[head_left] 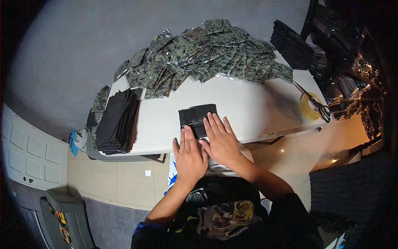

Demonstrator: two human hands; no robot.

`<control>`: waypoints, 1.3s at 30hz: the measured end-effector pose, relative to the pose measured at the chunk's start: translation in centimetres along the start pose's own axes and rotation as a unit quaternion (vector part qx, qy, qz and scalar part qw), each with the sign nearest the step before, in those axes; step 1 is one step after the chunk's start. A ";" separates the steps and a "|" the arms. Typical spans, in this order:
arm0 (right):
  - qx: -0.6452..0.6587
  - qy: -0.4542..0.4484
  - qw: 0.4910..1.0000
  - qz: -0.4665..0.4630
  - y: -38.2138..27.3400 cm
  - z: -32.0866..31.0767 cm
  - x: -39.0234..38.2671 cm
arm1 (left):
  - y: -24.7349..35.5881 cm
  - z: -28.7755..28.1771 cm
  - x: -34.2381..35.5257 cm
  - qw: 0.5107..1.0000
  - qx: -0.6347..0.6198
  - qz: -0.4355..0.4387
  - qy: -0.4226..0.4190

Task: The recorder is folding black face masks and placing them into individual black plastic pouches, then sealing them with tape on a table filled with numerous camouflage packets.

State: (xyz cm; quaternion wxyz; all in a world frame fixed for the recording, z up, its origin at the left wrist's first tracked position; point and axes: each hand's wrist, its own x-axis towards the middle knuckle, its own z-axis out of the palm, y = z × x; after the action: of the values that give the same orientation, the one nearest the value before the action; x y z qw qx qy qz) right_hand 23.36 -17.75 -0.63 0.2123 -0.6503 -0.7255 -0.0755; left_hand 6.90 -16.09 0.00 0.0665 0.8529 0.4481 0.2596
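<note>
A folded black cloth piece [195, 114] lies flat at the near edge of the white table. My left hand [191, 159] rests with its fingertips on the cloth's lower left part, fingers stretched out. Across its right side lies my right hand [219, 139], palm down, fingers extended and slightly spread. Both hands press on the cloth from above and grip nothing. The cloth's near edge is partly hidden by my hands.
Many camouflage packets in clear plastic [199, 54] heap along the table's [174, 112] far side. Black fabric stacks stand at left [116, 120] and far right [292, 45]. Scissors [317, 106] lie on a yellowish tape roll [306, 108] near the right edge.
</note>
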 end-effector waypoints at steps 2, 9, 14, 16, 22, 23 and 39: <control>0.001 -0.009 1.000 0.009 0.0 0.1 0.0 | 0.0 -0.4 0.5 0.999 0.037 0.003 -0.004; -0.020 -0.014 1.000 0.003 0.2 0.5 -0.3 | 1.3 -1.7 3.3 0.984 0.154 0.000 -0.084; 0.009 -0.005 1.000 0.010 0.1 0.6 -0.4 | 0.8 -0.5 3.6 0.983 0.174 -0.001 -0.053; 0.003 -0.010 1.000 0.017 0.1 0.4 -0.3 | 0.3 -0.6 3.5 0.987 0.152 -0.023 -0.049; 0.020 -0.034 0.999 0.034 -0.3 -0.8 0.9 | 0.5 -0.8 3.8 0.989 0.142 -0.005 -0.032; 0.023 -0.047 0.998 0.032 -0.3 -1.0 1.0 | 0.4 -0.9 3.7 0.989 0.141 -0.005 -0.033; 0.187 -0.143 0.972 -0.015 8.9 -3.2 8.1 | -11.2 -1.1 13.1 0.919 -0.343 -0.099 -0.166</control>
State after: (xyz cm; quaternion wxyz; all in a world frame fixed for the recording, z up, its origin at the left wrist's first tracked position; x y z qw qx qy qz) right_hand 32.19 -10.32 4.02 0.2226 -0.5920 -0.7595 0.1523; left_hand 4.27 0.83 2.12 0.4537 0.7597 0.3966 0.2443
